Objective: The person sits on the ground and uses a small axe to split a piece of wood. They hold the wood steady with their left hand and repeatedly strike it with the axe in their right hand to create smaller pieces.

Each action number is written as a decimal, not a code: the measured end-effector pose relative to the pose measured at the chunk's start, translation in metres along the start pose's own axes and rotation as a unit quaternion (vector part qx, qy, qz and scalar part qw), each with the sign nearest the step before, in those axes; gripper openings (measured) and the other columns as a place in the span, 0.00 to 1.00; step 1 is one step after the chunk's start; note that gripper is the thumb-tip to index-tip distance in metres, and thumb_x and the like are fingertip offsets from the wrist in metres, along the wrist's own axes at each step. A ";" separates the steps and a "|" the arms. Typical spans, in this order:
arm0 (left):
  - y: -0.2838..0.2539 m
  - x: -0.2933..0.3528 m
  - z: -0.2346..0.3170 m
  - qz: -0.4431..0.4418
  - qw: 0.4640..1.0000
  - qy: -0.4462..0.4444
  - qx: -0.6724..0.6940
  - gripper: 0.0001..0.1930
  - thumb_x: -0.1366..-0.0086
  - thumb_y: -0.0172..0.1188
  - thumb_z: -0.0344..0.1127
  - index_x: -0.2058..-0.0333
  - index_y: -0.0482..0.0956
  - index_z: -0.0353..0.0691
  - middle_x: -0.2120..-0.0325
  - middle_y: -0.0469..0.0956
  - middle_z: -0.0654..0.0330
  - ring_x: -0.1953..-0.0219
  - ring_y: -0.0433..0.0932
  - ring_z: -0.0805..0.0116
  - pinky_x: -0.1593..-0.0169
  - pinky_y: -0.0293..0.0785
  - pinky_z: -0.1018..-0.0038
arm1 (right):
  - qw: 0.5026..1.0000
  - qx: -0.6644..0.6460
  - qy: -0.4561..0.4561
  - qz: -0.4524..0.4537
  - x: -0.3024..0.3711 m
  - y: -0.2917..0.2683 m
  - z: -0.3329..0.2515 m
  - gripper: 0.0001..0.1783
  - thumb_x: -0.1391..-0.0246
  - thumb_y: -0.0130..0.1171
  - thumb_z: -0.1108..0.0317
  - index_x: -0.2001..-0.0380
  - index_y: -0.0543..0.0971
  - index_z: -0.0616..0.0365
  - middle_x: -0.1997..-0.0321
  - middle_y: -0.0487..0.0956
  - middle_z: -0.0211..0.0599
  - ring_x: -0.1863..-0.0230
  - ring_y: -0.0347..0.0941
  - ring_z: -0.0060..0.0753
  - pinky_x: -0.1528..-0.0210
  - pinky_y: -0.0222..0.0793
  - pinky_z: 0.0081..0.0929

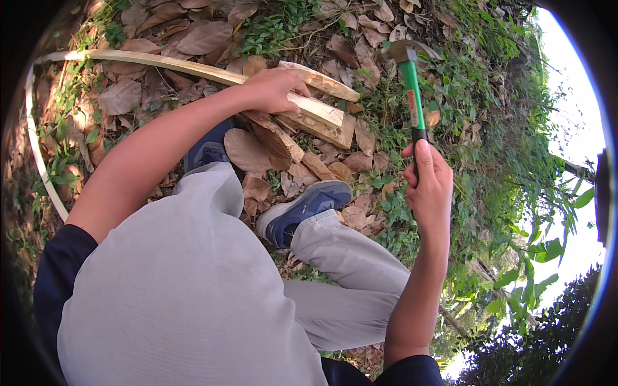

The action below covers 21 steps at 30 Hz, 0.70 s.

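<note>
The right hand [430, 183] was closed round the black grip of a green-handled hammer with a dark metal head [412, 93], held up to the right of the wood. The left hand [277, 90] lay curled over a long, pale wooden strip [212, 72], gripping it near its right end. The step appeared to be steadying the wood for hammering; the next move seemed to call for a firm left hold, fingers clear of the striking spot. Just under the strip's end lay a thicker wooden block [328, 130]; a short, pale wooden piece [322, 80] lay just beyond. Dry brown leaves [251, 151] surrounded them, near a blue shoe [293, 215].
</note>
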<state>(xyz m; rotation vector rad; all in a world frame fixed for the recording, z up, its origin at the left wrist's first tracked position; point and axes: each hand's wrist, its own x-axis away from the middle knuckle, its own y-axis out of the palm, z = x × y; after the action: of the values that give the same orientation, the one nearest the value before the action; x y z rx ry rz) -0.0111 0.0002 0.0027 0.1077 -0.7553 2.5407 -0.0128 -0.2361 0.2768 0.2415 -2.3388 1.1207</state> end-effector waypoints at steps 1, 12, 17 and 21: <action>0.002 -0.001 -0.001 0.001 1.000 -0.002 -0.003 0.23 0.43 0.73 0.43 0.47 0.85 0.51 0.49 0.78 0.61 0.40 0.74 0.57 0.38 0.71 0.61 | 0.999 -0.045 -0.028 0.011 -0.001 -0.004 -0.011 0.23 0.24 0.46 0.49 0.64 0.77 0.58 0.80 0.64 0.20 0.82 0.54 0.10 0.80 0.48 0.16; 0.004 -0.001 -0.001 0.014 1.000 0.014 0.003 0.22 0.43 0.73 0.42 0.48 0.85 0.51 0.49 0.79 0.61 0.40 0.74 0.57 0.37 0.71 0.61 | 0.990 0.122 0.051 -0.059 0.018 0.070 0.114 0.28 0.24 0.44 0.46 0.69 0.76 0.60 0.81 0.68 0.29 0.80 0.63 0.21 0.76 0.58 0.28; 0.002 -0.002 0.000 0.001 1.000 0.006 0.014 0.22 0.43 0.73 0.42 0.49 0.85 0.50 0.49 0.79 0.60 0.40 0.73 0.56 0.37 0.70 0.61 | 0.995 0.085 0.022 -0.052 0.023 0.013 0.032 0.29 0.26 0.48 0.46 0.68 0.78 0.63 0.81 0.67 0.28 0.78 0.62 0.21 0.75 0.58 0.28; 0.003 -0.001 -0.002 0.004 1.000 0.005 0.004 0.22 0.43 0.73 0.42 0.48 0.85 0.50 0.49 0.78 0.60 0.40 0.73 0.56 0.36 0.69 0.61 | 0.996 -0.032 -0.074 0.040 0.014 -0.014 -0.035 0.21 0.23 0.43 0.48 0.53 0.73 0.56 0.80 0.62 0.20 0.87 0.50 0.09 0.87 0.47 0.14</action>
<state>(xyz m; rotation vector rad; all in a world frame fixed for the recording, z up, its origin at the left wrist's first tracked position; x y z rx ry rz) -0.0111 -0.0017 -0.0006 0.0949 -0.7428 2.5495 -0.0056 -0.2169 0.3113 0.2160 -2.5305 1.0977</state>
